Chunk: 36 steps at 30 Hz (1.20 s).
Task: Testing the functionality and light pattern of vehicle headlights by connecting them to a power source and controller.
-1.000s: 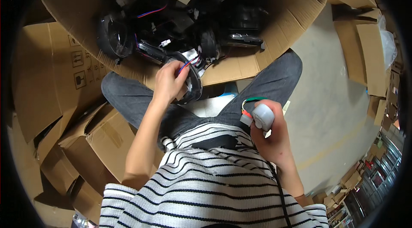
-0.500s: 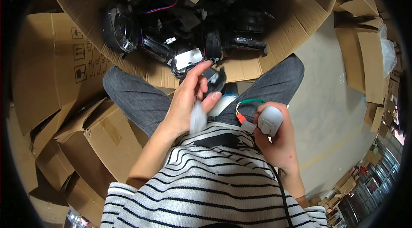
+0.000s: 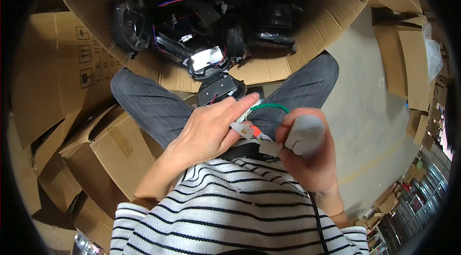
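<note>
So the left hand (image 3: 209,130) is pinching a small white plug (image 3: 242,130) just left of the grey handheld tool (image 3: 307,134), which the right hand (image 3: 309,159) has its fingers wrapped around. The tool's own white connector (image 3: 270,148) sits just below the plug, nearly touching. The black lamp part (image 3: 221,87) lies beyond the tool on the lap, with the cardboard box (image 3: 307,39) of more parts further out.

Grey concrete floor (image 3: 365,96) in daylight, flattened cardboard boxes (image 3: 57,77) stacked all around.

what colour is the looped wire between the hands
Green, arching from the left hand to the pale grey device in the right hand; head view.
</note>
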{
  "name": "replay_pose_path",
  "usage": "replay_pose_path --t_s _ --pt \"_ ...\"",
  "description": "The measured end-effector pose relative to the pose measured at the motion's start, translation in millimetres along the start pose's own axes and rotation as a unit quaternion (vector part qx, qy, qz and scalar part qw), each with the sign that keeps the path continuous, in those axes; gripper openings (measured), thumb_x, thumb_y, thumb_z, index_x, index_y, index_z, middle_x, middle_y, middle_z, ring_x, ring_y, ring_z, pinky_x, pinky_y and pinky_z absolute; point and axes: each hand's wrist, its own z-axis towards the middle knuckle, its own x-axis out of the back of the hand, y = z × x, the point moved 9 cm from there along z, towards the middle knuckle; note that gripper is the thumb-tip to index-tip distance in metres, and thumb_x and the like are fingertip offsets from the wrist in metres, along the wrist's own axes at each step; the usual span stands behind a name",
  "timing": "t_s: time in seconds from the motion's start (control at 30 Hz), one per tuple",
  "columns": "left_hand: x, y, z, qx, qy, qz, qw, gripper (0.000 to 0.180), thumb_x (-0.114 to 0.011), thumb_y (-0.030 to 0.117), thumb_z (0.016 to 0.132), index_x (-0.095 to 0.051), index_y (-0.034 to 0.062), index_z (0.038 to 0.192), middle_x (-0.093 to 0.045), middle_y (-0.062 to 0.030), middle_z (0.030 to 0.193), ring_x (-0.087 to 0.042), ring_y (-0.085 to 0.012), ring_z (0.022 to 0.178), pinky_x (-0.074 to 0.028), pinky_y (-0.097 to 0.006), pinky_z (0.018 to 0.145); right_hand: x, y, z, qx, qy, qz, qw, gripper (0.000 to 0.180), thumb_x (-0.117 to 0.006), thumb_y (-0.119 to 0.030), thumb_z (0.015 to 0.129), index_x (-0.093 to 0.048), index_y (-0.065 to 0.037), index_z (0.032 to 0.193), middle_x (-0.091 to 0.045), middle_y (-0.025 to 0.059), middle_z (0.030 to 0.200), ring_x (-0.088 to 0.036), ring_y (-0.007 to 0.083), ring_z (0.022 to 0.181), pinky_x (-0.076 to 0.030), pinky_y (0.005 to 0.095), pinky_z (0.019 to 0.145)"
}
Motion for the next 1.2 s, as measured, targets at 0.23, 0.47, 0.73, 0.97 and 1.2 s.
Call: replay_pose_path --t_s 0.23,0.47,0.73,0.97,1.2 --pt "3 7 2 0.013 0.095 0.043 0.994 0.049 -0.057 0.005 0.065 -0.039 0.0002 0.110 -0.040 -0.0095 0.064 -0.044 -0.0215 0.052 -0.037 -0.029 0.046 -4 4 -1 -0.015 0.024 0.074 0.997 0.039 -0.045 0.010 0.062 -0.037 -0.003 0.098 -0.043 0.0050 0.084 -0.044 0.0106 0.073 -0.038 0.0219 0.066" --pt "-6 4 1 0.032 0.032 -0.056 0.997 0.055 -0.058 0.007 0.064 -0.034 -0.0021 0.113 -0.041 -0.0116 0.072 -0.044 -0.0236 0.058 -0.038 -0.028 0.051 1 10 -3 -0.057 0.059 0.106 0.991 0.039 -0.042 0.011 0.062 -0.036 -0.003 0.098 -0.044 0.0042 0.080 -0.044 0.0095 0.074 -0.037 0.0212 0.065" --pt "3 14 2 -0.101 0.192 0.032 0.976 0.041 -0.059 0.002 0.060 -0.050 0.0015 0.099 -0.050 -0.0086 0.072 -0.046 -0.0193 0.053 -0.039 -0.028 0.047 -3 12 -7 -0.042 0.050 0.125 0.990 0.039 -0.043 0.011 0.062 -0.036 -0.003 0.098 -0.043 0.0040 0.081 -0.043 0.0092 0.074 -0.036 0.0202 0.065" --pt "0 11 7 -0.108 0.288 0.085 0.948 0.043 -0.058 -0.001 0.059 -0.050 0.0023 0.101 -0.048 -0.0080 0.072 -0.044 -0.0168 0.052 -0.037 -0.025 0.045 -4 25 -9 -0.107 0.106 0.105 0.983 0.033 -0.046 0.007 0.066 -0.037 -0.003 0.096 -0.044 0.0031 0.078 -0.044 0.0080 0.069 -0.038 0.0198 0.061" --pt "3 5 3 -0.087 0.351 0.110 0.926 0.050 -0.058 -0.004 0.058 -0.048 0.0047 0.106 -0.041 -0.0063 0.076 -0.041 -0.0147 0.053 -0.036 -0.024 0.046 12 35 -15 -0.100 0.219 0.091 0.966 0.032 -0.039 0.005 0.066 -0.037 -0.004 0.096 -0.045 0.0025 0.076 -0.040 0.0056 0.057 -0.034 0.0160 0.049"
